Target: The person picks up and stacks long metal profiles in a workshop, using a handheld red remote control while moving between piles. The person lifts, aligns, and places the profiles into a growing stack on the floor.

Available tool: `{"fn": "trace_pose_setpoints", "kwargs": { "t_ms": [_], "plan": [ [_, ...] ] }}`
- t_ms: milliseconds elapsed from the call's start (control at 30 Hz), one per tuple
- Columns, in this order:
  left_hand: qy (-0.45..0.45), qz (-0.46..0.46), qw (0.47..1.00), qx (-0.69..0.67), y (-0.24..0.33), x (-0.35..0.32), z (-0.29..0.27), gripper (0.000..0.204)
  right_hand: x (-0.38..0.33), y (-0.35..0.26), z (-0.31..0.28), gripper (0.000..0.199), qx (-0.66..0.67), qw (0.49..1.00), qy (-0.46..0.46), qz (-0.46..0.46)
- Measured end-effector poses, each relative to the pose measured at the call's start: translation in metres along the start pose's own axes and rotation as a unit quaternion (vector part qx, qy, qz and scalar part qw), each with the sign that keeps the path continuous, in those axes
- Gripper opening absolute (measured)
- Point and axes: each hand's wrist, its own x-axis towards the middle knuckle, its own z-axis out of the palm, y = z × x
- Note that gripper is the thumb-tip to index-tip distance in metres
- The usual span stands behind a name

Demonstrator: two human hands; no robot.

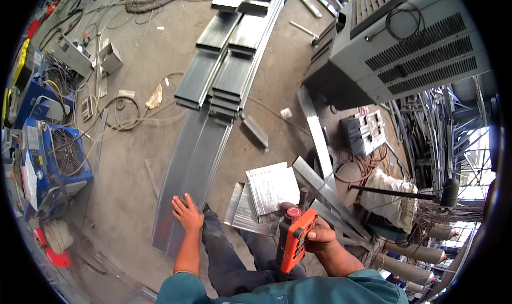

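My left hand [186, 212] lies flat, fingers spread, on the near end of a long grey metal channel [198, 154]. Nothing is held in it. In my right hand [321, 237] is an orange handheld remote control [296, 241] with a red round knob on top and dark buttons on its face. Some fingers of that hand are hidden behind the remote. Just beyond the remote are several flat square metal plates [272, 189], overlapping one another; what bears them is hidden.
Shorter metal channels [229, 64] lie stacked on the far part of the long pieces. A large grey vented cabinet [394, 53] stands at far right. Metal strips [320, 138] and a white sack [386, 197] are at right. At left are a blue machine [56, 160] and loose cables [125, 122].
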Motion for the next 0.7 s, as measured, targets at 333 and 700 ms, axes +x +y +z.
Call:
{"fn": "trace_pose_setpoints", "kwargs": {
  "t_ms": [333, 700],
  "plan": [
    [0.025, -0.003, 0.998, 0.054, 0.011, 0.013, 0.027, 0.121, -0.04, 0.03, -0.076, 0.093, -0.052, 0.996, 0.048, 0.047],
    [-0.037, 0.008, 0.999, 0.019, 0.032, 0.017, 0.032, 0.108, -0.1, 0.04, -0.144, 0.08, -0.209, 0.973, 0.01, -0.101]
  ]
}}
